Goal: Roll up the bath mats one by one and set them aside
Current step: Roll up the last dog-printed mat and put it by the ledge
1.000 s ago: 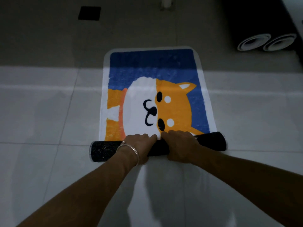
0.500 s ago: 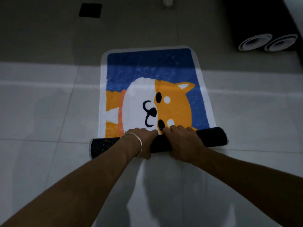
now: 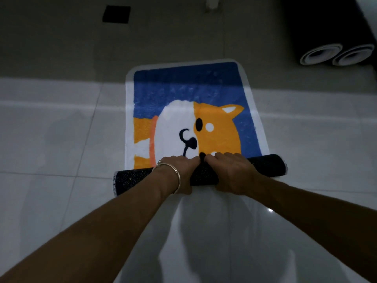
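A bath mat (image 3: 189, 92) with a blue ground and an orange-and-white dog face lies on the tiled floor. Its near end is rolled into a dark, dotted tube (image 3: 263, 165) that lies across the mat. My left hand (image 3: 179, 172), with a silver bangle at the wrist, grips the middle of the roll. My right hand (image 3: 232, 172) grips the roll right beside it. The fingers of both hands curl over the roll's far side and touch the dog face. Two rolled mats (image 3: 336, 55) with black outsides and white ends lie at the far right.
A dark square floor drain (image 3: 116, 14) sits at the far left. A white post foot (image 3: 212, 4) stands at the top middle. Glossy white tiles (image 3: 51, 139) surround the mat, and a duller grey floor band (image 3: 61, 48) lies beyond.
The roll has moved further up the mat with both hands on it. It now covers the dog's lower eye and more of the face.
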Available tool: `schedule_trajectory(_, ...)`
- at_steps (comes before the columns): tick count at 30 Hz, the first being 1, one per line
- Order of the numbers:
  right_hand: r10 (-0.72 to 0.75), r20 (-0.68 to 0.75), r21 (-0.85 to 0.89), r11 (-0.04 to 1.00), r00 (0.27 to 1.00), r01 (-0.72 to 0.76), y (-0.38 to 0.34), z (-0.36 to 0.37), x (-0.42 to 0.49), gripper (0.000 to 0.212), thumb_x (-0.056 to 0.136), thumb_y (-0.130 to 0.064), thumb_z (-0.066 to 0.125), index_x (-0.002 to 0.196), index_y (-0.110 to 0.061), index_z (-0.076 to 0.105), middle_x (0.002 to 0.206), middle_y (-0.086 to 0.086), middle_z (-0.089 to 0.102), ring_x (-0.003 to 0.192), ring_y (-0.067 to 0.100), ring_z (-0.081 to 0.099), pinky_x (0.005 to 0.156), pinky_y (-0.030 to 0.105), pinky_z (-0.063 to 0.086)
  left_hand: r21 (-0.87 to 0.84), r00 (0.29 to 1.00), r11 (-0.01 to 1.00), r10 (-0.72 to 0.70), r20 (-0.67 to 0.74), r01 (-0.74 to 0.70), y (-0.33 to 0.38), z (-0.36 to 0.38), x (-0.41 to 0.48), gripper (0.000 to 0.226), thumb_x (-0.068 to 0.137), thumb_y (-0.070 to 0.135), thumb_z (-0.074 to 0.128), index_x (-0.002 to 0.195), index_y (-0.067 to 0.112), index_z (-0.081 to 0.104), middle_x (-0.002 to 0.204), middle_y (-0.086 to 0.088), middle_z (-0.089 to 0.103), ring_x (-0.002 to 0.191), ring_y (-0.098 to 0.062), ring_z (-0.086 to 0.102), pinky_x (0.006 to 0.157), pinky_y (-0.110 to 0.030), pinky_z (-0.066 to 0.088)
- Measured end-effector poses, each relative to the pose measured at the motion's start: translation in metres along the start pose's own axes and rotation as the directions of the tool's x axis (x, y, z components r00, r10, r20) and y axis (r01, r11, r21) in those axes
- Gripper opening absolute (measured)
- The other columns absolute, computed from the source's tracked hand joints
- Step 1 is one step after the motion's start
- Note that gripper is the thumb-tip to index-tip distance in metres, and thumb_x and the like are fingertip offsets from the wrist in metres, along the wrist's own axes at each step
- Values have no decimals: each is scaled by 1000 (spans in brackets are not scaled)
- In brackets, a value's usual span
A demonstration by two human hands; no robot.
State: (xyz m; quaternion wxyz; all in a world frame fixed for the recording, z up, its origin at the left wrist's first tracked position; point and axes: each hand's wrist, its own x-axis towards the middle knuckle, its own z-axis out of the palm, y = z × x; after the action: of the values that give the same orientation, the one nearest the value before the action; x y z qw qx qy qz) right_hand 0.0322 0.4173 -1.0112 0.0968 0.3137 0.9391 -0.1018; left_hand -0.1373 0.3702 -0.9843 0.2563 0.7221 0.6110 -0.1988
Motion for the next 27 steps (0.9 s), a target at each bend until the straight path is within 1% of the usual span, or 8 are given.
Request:
schedule_trajectory(3, 5, 272, 145, 988, 962, -46, 6, -14, 13, 62, 75, -31, 73, 128, -18, 43, 111, 6, 59, 98, 27, 58, 82, 38, 49, 56, 990, 998, -14, -139, 22, 3, 8, -6, 67, 81, 31, 62, 137, 24, 26, 118, -5, 52, 103, -27, 57, 67, -31, 36)
schedule_trajectory(5, 8, 313, 193, 978, 950, -72, 6, -16, 16, 59, 75, -30, 73, 124, -18, 44, 111, 6, 59, 99, 26, 57, 82, 38, 49, 68, 987, 997, -24, -161, 35, 3, 11, -7, 62, 82, 29, 61, 134, 22, 28, 117, -6, 53, 102, -28, 57, 66, -31, 35)
schedule_trajectory(10, -16, -78, -71, 997, 997, 10, 1, 3, 1, 55, 42, -24, 83, 91, -14, 61, 67, 5, 57, 54, 27, 54, 50, 32, 42, 16, 995, 999, -46, -85, 48, 0, 2, -2, 52, 78, 30, 66, 121, 19, 38, 106, -6, 59, 95, -29, 61, 66, -31, 39)
schedule_trajectory(12, -39, -129, -120, 992, 991, 24, 2, 3, 1, 56, 36, -21, 83, 87, -13, 62, 63, 4, 55, 50, 26, 52, 50, 29, 37, 31, 991, 997, -61, -118, 65, 2, 5, -3, 52, 79, 31, 65, 122, 19, 37, 107, -7, 58, 94, -30, 61, 65, -31, 37)
schedule_trajectory(17, -58, 137, 0, 998, 989, 59, 0, -11, 10, 54, 77, -24, 67, 125, -18, 41, 109, 5, 54, 97, 27, 53, 71, 33, 29, 71, 976, 989, -115, -185, 130, 9, 19, -9, 58, 82, 33, 62, 129, 18, 32, 115, -9, 52, 99, -31, 59, 66, -34, 36)
schedule_trajectory(22, -24, 283, 115, 993, 959, -9, 4, -13, 14, 57, 75, -30, 71, 122, -16, 43, 110, 6, 57, 98, 27, 56, 73, 32, 38, 70, 981, 994, -73, -177, 87, 5, 18, -6, 61, 82, 31, 62, 132, 20, 29, 118, -8, 52, 102, -31, 57, 67, -34, 35)
schedule_trajectory(24, -15, 173, 53, 999, 985, 6, 2, -8, 9, 56, 70, -29, 74, 118, -15, 48, 102, 6, 58, 89, 27, 57, 70, 33, 41, 58, 993, 997, -40, -108, 47, 4, 12, -4, 59, 81, 29, 64, 129, 20, 32, 113, -8, 56, 99, -30, 59, 68, -32, 37)
schedule_trajectory(27, -39, -81, -112, 993, 996, 29, -3, 1, -1, 53, 41, -23, 79, 90, -14, 61, 73, 6, 56, 57, 27, 53, 50, 31, 41, 35, 1000, 999, -4, -19, 4, 2, 0, 1, 58, 77, 31, 68, 125, 20, 38, 111, -7, 59, 97, -28, 60, 69, -31, 41)
